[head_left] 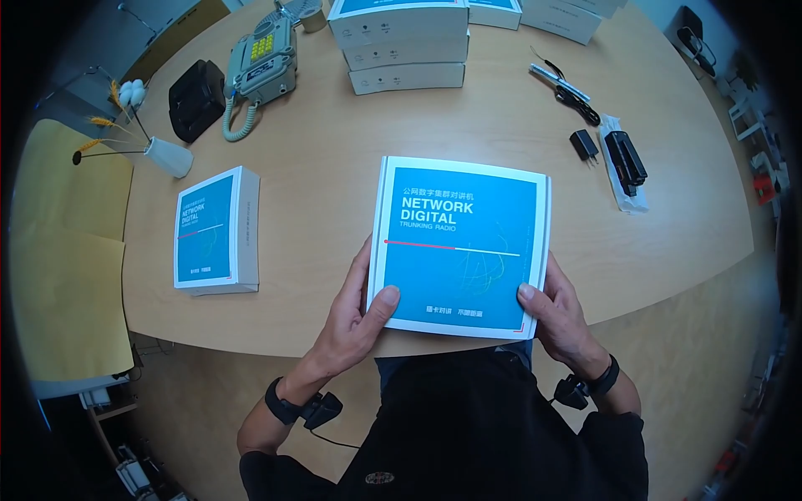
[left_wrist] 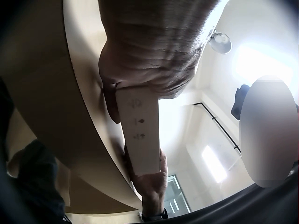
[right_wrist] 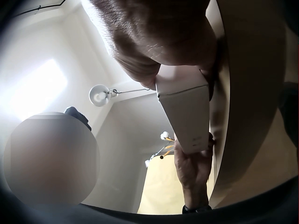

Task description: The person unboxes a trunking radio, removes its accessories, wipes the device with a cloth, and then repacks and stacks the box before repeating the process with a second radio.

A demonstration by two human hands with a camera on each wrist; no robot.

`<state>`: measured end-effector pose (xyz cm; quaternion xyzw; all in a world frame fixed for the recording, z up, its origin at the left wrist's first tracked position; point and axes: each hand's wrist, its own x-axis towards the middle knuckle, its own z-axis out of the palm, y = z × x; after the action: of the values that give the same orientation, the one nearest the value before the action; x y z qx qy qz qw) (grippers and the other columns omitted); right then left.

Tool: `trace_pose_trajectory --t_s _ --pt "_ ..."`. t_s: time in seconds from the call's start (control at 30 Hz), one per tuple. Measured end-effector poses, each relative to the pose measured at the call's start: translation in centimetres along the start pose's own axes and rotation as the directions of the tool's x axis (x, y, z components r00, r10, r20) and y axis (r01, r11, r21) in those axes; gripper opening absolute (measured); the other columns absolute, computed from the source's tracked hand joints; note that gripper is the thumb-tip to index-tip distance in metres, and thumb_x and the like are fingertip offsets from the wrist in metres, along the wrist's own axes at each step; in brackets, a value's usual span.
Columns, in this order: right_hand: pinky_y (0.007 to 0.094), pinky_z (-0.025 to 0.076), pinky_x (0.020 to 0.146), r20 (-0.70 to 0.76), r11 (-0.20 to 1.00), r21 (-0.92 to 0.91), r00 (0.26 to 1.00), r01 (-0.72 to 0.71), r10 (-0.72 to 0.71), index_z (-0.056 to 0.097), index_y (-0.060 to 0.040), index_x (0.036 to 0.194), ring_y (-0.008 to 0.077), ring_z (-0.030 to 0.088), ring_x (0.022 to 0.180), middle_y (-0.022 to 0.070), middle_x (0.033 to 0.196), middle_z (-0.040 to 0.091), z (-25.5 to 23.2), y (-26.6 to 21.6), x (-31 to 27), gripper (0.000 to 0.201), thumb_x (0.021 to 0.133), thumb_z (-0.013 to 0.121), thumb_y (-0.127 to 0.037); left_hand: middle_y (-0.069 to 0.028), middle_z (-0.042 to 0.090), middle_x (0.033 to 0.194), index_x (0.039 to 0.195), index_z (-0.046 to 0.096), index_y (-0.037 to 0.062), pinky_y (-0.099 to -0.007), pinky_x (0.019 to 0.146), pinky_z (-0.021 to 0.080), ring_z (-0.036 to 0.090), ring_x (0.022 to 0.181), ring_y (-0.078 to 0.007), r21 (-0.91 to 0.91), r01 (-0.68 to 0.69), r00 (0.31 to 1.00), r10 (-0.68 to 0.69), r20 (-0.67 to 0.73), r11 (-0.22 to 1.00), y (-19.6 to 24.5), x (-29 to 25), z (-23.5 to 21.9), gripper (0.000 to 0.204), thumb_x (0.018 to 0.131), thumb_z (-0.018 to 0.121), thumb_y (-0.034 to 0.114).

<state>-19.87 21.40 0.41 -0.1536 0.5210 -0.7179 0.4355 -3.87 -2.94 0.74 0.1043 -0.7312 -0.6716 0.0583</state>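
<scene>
A white box with a blue printed lid (head_left: 459, 267), labelled as a network digital trunking radio, is held between both hands close over the table's near edge. My left hand (head_left: 351, 321) grips its left side, thumb on the lid's lower left corner and fingers beneath. On the opposite side my right hand (head_left: 561, 313) grips it the same way, thumb near the lower right corner. The left wrist view shows small printed icons on the box's narrow white side (left_wrist: 140, 130). In the right wrist view, the white side wall (right_wrist: 187, 116) spans from one hand to the other.
A matching box (head_left: 209, 234) stands at left on the wooden table (head_left: 309, 167). Beyond it are a white vase (head_left: 170, 157), a black holder and a corded phone (head_left: 263, 63). Stacked boxes (head_left: 405, 54) occupy the back. At right lie a charger plug (head_left: 583, 145), cable and a wrapped black device (head_left: 626, 159).
</scene>
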Motion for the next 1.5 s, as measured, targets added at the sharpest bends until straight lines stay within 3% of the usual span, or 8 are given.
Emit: trace_pose_trajectory --t_s 0.47,0.5,0.67,0.83,1.07,1.2,1.4,1.5 --pt "0.037 0.045 0.112 0.007 1.0 -0.008 1.0 -0.022 0.022 0.012 0.001 0.162 0.0212 0.051 0.135 0.0198 0.153 0.042 0.2 -1.0 0.7 0.074 0.105 0.056 -0.019 -0.0243 0.033 0.157 0.16 0.017 -0.0036 -0.0423 0.119 0.031 0.039 0.144 -0.0315 0.019 0.083 0.997 -0.083 -0.013 0.996 0.8 -0.1 0.3 0.077 0.105 0.058 0.031" --pt "0.037 0.045 0.112 -0.013 1.0 -0.009 1.0 -0.013 0.013 0.012 0.001 0.162 0.0212 0.051 0.135 0.0198 0.153 0.042 0.2 -1.2 0.8 0.074 0.105 0.056 -0.019 -0.0243 0.034 0.156 0.16 0.02 -0.0026 -0.0425 0.117 0.034 0.042 0.142 -0.0322 0.277 -0.011 0.999 0.021 -0.032 0.961 1.1 -0.1 0.2 0.078 0.103 0.06 0.033" --pt "0.0344 0.046 0.11 -0.018 0.994 0.103 0.999 -0.028 0.03 0.01 -0.0002 0.162 0.0177 0.057 0.127 0.0195 0.149 0.048 -0.6 -1.5 1.4 0.072 0.107 0.053 -0.019 -0.0284 0.025 0.158 0.158 0.024 -0.0008 -0.0478 0.114 0.04 0.04 0.143 -0.0417 0.704 -0.239 0.965 0.245 0.095 0.669 2.7 0.0 1.4 0.084 0.096 0.071 0.03" --pt "0.0338 0.043 0.111 -0.071 0.999 0.006 0.996 0.054 -0.053 0.007 0.0001 0.163 0.0192 0.052 0.132 0.0209 0.154 0.042 -0.8 -2.1 1.1 0.073 0.108 0.05 -0.022 -0.0343 0.045 0.144 0.146 0.04 0.0015 -0.0519 0.101 0.057 0.051 0.131 -0.0531 0.857 -0.516 0.74 0.495 0.455 -0.017 0.7 1.1 1.0 0.056 0.098 0.066 0.016" --pt "0.0382 0.023 0.124 -0.035 0.979 -0.167 0.992 0.116 -0.124 0.001 0.0006 0.163 0.0278 0.021 0.154 0.0231 0.167 0.017 -1.4 -2.3 1.3 0.073 0.111 0.038 -0.035 -0.0313 0.058 0.131 0.137 0.047 -0.0053 -0.0461 0.091 0.063 0.063 0.115 -0.0529 0.789 -0.568 0.628 0.495 0.6 -0.236 2.0 1.9 0.9 0.038 0.102 0.056 0.009" --pt "0.038 0.022 0.125 -0.057 0.965 -0.218 0.985 0.148 -0.164 0.002 0.0013 0.163 0.0291 0.019 0.155 0.0225 0.168 0.015 -2.0 -1.7 1.5 0.073 0.112 0.037 -0.037 -0.0299 0.065 0.121 0.125 0.058 -0.0083 -0.044 0.084 0.065 0.069 0.107 -0.0494 0.751 -0.594 0.602 0.46 0.653 -0.289 3.9 1.5 1.5 0.029 0.1 0.057 0.006" --pt "0.0374 0.03 0.122 -0.023 0.887 -0.43 0.979 0.171 -0.2 0.023 -0.0025 0.162 0.0255 0.031 0.151 0.0199 0.163 0.033 -3.3 -2.8 0.8 0.063 0.111 0.044 -0.033 -0.0212 0.074 0.102 0.106 0.069 -0.006 -0.0362 0.07 0.062 0.076 0.091 -0.035 0.811 -0.58 0.691 0.572 0.441 0.076 12.9 1.6 1.4 0.018 0.089 0.066 -0.007" --pt "0.0319 0.049 0.092 -0.039 0.853 -0.518 0.994 0.071 -0.106 0.026 -0.004 0.161 0.0149 0.058 0.104 0.0109 0.134 0.056 -2.4 -3.3 0.4 0.061 0.108 0.05 -0.02 -0.0143 0.074 0.1 0.113 0.068 -0.001 -0.0299 0.063 0.057 0.074 0.076 -0.021 0.887 -0.428 0.723 0.654 0.22 0.174 15.9 5.0 -0.7 0.018 0.095 0.065 0.001"
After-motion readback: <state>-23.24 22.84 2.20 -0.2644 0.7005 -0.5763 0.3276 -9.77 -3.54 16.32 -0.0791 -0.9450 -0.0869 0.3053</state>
